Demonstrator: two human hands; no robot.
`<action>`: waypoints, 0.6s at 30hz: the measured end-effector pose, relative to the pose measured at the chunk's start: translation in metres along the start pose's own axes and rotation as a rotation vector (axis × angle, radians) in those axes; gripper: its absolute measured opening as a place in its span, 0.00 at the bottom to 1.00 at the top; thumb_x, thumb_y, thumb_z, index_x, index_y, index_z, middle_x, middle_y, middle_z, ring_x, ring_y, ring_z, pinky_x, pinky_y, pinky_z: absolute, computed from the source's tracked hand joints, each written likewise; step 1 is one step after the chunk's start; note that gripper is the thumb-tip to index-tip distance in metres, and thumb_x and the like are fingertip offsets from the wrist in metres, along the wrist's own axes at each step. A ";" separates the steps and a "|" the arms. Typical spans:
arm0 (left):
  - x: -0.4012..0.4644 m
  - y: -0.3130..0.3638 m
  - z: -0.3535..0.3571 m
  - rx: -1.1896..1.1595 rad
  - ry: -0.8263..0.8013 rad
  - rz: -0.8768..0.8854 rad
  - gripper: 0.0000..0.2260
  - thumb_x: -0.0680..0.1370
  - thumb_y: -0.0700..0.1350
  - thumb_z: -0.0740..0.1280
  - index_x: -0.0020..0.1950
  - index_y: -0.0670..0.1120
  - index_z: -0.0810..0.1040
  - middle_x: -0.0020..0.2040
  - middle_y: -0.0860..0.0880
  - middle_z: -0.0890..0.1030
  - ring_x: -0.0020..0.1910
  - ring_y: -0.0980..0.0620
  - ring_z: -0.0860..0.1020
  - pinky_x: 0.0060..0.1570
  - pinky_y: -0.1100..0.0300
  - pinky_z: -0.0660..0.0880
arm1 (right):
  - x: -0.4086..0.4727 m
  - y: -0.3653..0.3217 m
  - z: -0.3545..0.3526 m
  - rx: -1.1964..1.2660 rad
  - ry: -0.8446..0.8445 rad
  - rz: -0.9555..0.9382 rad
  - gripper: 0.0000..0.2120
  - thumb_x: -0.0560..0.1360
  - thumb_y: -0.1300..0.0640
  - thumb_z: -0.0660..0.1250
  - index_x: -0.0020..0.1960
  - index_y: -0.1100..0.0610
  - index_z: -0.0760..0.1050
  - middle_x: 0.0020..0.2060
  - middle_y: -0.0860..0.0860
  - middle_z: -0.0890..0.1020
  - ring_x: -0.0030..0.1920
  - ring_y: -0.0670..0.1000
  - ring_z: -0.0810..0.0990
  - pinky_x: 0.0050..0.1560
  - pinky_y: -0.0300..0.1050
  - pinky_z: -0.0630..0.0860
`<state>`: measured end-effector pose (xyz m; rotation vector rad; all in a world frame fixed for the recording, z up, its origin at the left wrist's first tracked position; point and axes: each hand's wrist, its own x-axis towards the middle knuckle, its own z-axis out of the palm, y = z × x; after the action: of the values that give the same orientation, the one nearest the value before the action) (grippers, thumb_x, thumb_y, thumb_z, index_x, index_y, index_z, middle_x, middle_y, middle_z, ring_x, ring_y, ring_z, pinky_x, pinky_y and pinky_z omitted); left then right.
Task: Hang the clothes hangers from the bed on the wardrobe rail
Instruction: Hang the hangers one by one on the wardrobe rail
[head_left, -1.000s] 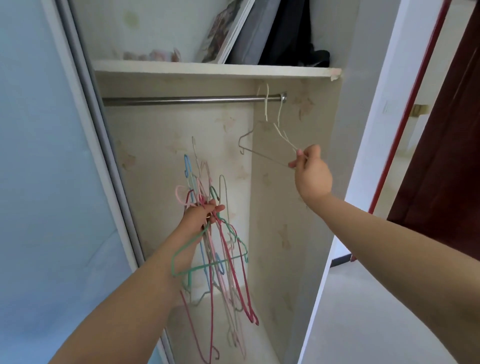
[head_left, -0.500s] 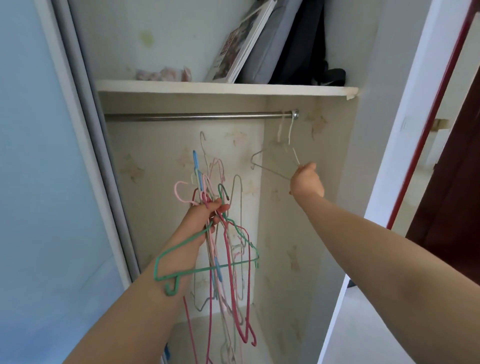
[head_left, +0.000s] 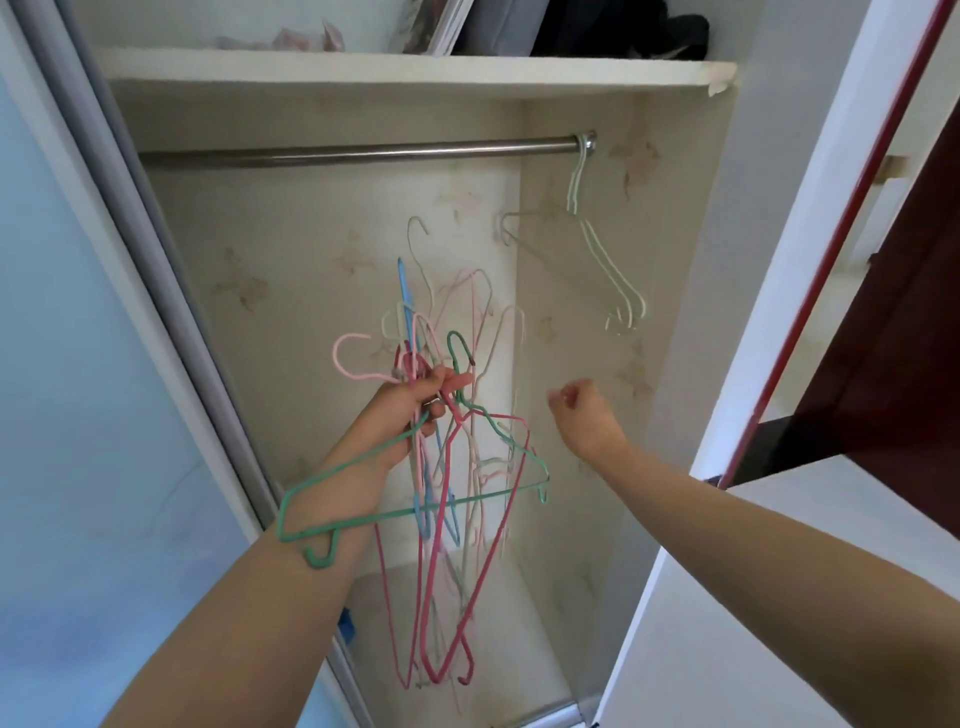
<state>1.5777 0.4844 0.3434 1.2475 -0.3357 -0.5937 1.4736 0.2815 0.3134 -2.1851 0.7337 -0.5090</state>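
Observation:
My left hand (head_left: 415, 402) grips a tangled bundle of wire hangers (head_left: 457, 467) in green, red, pink, blue and white, with their hooks sticking up above my fist. Pale whitish hangers (head_left: 597, 249) dangle from the far right end of the steel wardrobe rail (head_left: 358, 154), close to the side wall. Below them, my right hand (head_left: 584, 415) is empty, its fingers loosely curled, a short way right of the bundle.
A shelf (head_left: 405, 73) above the rail carries a book, dark fabric and small items. The sliding door frame (head_left: 130, 270) runs along the left. On the right stand a white panel (head_left: 769, 260) and a dark red door (head_left: 909, 338). The wardrobe floor (head_left: 519, 649) lies below.
My right hand has let go of the pale hangers on the rail and dropped down toward the bundle. The pale hangers now hang free. My left hand still holds the bundle.

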 end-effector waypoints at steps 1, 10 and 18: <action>-0.001 -0.002 0.002 0.005 0.000 0.004 0.04 0.80 0.42 0.63 0.48 0.43 0.76 0.49 0.48 0.85 0.24 0.60 0.70 0.20 0.69 0.64 | -0.015 -0.006 0.004 -0.042 -0.120 0.004 0.18 0.79 0.41 0.57 0.42 0.55 0.72 0.40 0.54 0.79 0.44 0.56 0.76 0.48 0.46 0.71; -0.011 -0.027 0.004 -0.037 0.095 0.060 0.08 0.80 0.37 0.63 0.43 0.46 0.76 0.47 0.50 0.85 0.25 0.60 0.69 0.22 0.68 0.64 | -0.115 -0.054 0.028 -0.028 -0.815 -0.082 0.15 0.74 0.46 0.67 0.47 0.59 0.74 0.39 0.52 0.79 0.37 0.48 0.77 0.42 0.42 0.72; -0.027 -0.033 -0.012 -0.051 0.041 0.038 0.06 0.80 0.35 0.61 0.48 0.44 0.75 0.51 0.49 0.84 0.25 0.59 0.68 0.24 0.68 0.66 | -0.140 -0.049 0.028 0.213 -0.687 0.025 0.09 0.80 0.50 0.59 0.47 0.54 0.71 0.44 0.53 0.84 0.34 0.50 0.81 0.41 0.45 0.79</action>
<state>1.5550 0.5034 0.3106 1.1997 -0.3073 -0.5398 1.4005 0.4137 0.3162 -1.9570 0.3100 0.1796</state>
